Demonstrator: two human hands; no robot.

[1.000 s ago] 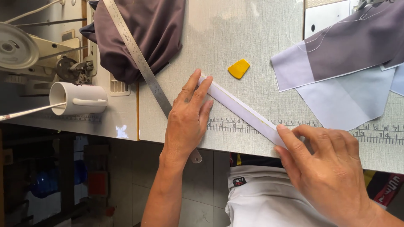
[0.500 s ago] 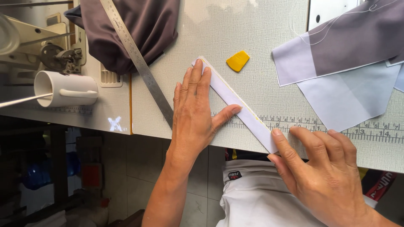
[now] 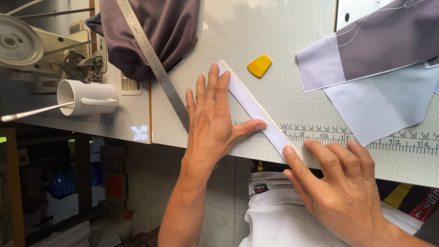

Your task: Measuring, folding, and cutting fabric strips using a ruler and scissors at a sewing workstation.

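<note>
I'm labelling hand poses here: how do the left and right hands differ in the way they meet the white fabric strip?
The left hand lies flat, palm down on the table, fingers along the white fabric strip's upper part, thumb pressing its middle. The right hand is arched, meeting only the strip's lower end at the table edge. Both press it down; neither lifts it.

pale lilac fabric strip (image 3: 256, 110), yellow tailor's chalk (image 3: 259, 65), white mug (image 3: 89, 97), dark purple-grey cloth (image 3: 151, 32)

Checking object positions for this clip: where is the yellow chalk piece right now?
In the head view, the yellow chalk piece lies on the table, just right of the white strip's far end, left of the fabric pieces.
</note>
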